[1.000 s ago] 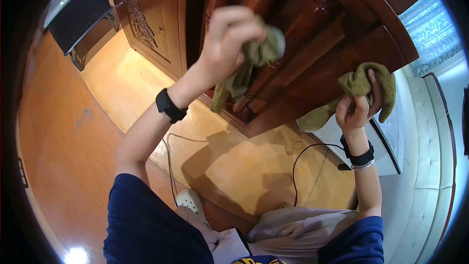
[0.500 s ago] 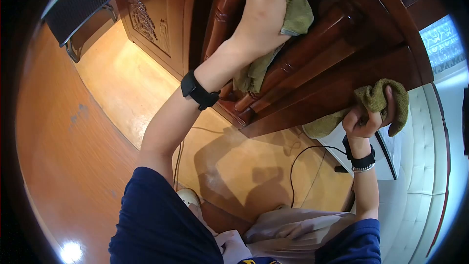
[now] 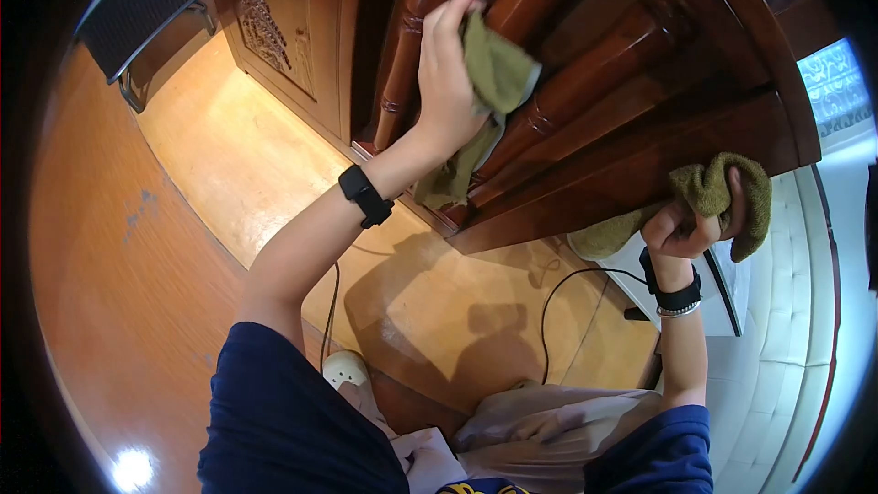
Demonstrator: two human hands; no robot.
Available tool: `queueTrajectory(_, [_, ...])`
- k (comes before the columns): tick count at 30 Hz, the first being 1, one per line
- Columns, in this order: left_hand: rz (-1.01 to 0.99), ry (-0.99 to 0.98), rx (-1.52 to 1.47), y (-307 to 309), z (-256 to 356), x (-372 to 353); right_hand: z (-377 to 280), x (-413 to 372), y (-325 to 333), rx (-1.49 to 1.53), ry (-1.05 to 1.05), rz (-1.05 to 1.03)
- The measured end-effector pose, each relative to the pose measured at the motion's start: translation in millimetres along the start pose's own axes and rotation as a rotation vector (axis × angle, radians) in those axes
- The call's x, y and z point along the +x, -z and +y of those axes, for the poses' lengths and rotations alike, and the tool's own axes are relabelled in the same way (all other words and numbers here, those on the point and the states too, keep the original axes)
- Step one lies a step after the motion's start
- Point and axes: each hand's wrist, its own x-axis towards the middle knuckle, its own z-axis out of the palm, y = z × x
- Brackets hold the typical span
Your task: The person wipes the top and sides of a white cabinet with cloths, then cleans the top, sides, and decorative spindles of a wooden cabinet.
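Note:
My left hand [image 3: 448,82] grips an olive-green cloth [image 3: 498,69] against the dark, glossy wooden posts [image 3: 540,0] of a cabinet-like piece of furniture. The cloth hangs below the fingers between two posts, its lower end near the base. On the right, my right hand [image 3: 681,230] is closed around another olive-green cloth [image 3: 722,187]. That cloth is bunched over the fingers, and part of it trails to the left beside the furniture's lower edge. Black bands circle both wrists.
A carved wooden panel [image 3: 274,27] stands at upper left, near a dark chair [image 3: 142,5]. An orange-brown wooden surface [image 3: 119,265] curves along the left. Black cables [image 3: 549,329] lie over the tan floor [image 3: 402,311]. White padded upholstery [image 3: 777,366] is at right.
My left hand has moved down and to the left along the posts, carrying its cloth. The right hand and its cloth stay almost in place.

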Motion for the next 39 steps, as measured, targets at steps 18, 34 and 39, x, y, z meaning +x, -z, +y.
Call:
queueTrajectory(18, [-0.671, 0.274, 0.144, 81.8, -69.5, -166.0, -1.5, -5.7, -13.5, 0.106, 0.008, 0.162])
queueTrajectory(34, [-0.117, 0.040, 0.067, 2.4, 0.1, -9.0, -3.3, -24.2, -6.1, 0.072, -0.021, 0.024])
queueTrajectory(39, [-0.013, -0.146, 0.122, -11.2, 12.3, 36.2, -2.9, -20.6, -8.8, 0.084, -0.008, 0.047])
